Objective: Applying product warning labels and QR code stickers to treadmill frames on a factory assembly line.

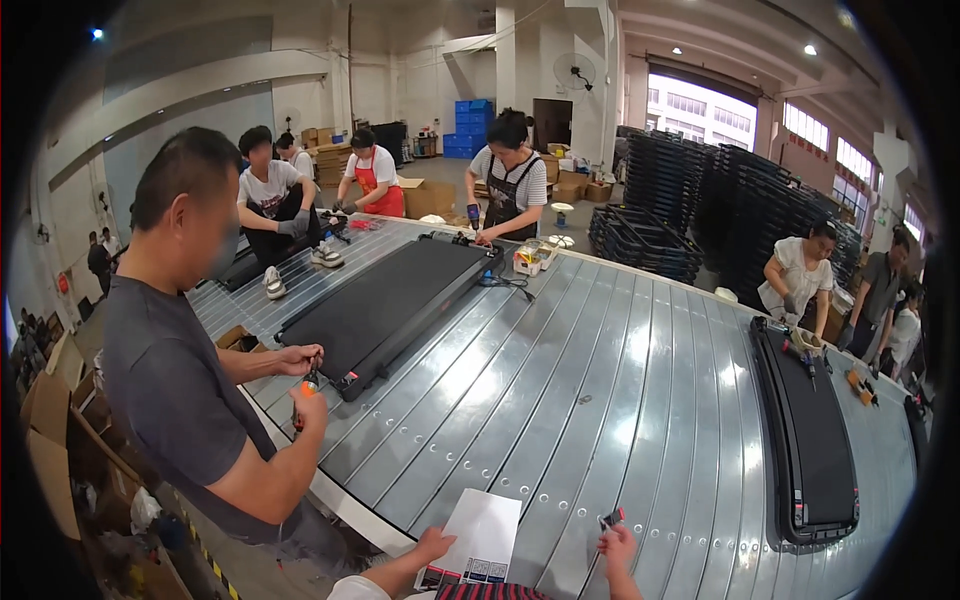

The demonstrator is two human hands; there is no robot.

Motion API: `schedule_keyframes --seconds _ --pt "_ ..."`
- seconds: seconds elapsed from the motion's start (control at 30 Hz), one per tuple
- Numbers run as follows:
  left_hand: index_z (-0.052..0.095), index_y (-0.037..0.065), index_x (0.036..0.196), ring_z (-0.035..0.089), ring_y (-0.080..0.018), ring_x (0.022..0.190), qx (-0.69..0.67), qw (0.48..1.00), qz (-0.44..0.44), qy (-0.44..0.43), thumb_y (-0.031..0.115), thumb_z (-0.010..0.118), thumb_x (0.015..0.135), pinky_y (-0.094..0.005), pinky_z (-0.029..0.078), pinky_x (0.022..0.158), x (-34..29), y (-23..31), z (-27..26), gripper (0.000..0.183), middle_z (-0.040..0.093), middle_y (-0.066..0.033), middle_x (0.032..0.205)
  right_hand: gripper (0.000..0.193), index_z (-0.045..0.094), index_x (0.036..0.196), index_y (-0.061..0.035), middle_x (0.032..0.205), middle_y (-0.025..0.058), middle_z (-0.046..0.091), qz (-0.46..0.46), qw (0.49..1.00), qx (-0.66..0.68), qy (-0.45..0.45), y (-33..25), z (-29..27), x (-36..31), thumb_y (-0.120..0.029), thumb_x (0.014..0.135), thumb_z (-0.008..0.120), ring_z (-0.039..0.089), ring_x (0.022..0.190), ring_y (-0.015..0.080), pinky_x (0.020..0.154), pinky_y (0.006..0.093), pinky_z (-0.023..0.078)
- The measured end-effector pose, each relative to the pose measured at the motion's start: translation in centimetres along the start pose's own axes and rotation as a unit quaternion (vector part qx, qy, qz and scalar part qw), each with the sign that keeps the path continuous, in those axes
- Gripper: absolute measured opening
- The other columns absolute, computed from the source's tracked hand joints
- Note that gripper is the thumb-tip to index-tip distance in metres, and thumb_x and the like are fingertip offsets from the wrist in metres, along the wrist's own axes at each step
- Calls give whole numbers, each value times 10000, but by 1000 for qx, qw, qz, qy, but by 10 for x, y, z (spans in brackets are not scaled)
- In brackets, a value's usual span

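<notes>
In my left hand (434,546) is a white paper sheet (488,522), pinched at its left edge; printed dark patches show along its lower end. My right hand (618,548) grips a small black-and-red piece (612,518) between thumb and fingers, just above the near edge of the metal table (560,400). Its exact kind is too small to make out. Below the sheet, a strip of red-and-dark striped cloth (490,592) shows at the bottom of the picture.
A black treadmill-like deck (390,300) lies across the table's left part, another (808,430) at right. A person in a grey T-shirt (200,400) stands close on my left, holding an orange-and-black tool (307,388). More people work around the table. Black frames (670,180) are stacked behind.
</notes>
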State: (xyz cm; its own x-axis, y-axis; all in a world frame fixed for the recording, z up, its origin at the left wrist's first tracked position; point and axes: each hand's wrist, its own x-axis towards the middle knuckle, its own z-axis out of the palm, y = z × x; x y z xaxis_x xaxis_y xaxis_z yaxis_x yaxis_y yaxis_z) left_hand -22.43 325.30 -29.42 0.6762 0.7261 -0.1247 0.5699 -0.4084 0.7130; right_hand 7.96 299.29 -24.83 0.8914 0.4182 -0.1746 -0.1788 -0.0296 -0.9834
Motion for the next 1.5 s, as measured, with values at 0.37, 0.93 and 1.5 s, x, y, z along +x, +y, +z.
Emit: schedule_keyframes --seconds 0.37,0.93,1.5 --pt "581 38 1003 602 -271 819 -202 979 -18 -21 322 546 772 -350 456 714 55 75 -38 369 612 -176 890 98 512 770 -113 592 13 464 187 972 133 44 19 -29 -42 -194 824 522 449 495 125 428 240 374" --pt "540 35 1036 557 -285 694 -150 879 336 -302 255 458 871 -326 432 632 6 215 -125 287 572 -166 787 122 519 717 -45 549 25 498 150 981 87 -83 -60 79 -4 -130 791 565 439 411 91 357 212 337" --pt "540 63 1030 543 -367 672 -155 903 324 -234 315 446 856 -399 424 598 -30 209 -98 321 552 -201 718 64 555 756 -41 566 28 531 125 961 138 -205 -122 126 -65 -73 774 608 467 446 76 394 191 356"
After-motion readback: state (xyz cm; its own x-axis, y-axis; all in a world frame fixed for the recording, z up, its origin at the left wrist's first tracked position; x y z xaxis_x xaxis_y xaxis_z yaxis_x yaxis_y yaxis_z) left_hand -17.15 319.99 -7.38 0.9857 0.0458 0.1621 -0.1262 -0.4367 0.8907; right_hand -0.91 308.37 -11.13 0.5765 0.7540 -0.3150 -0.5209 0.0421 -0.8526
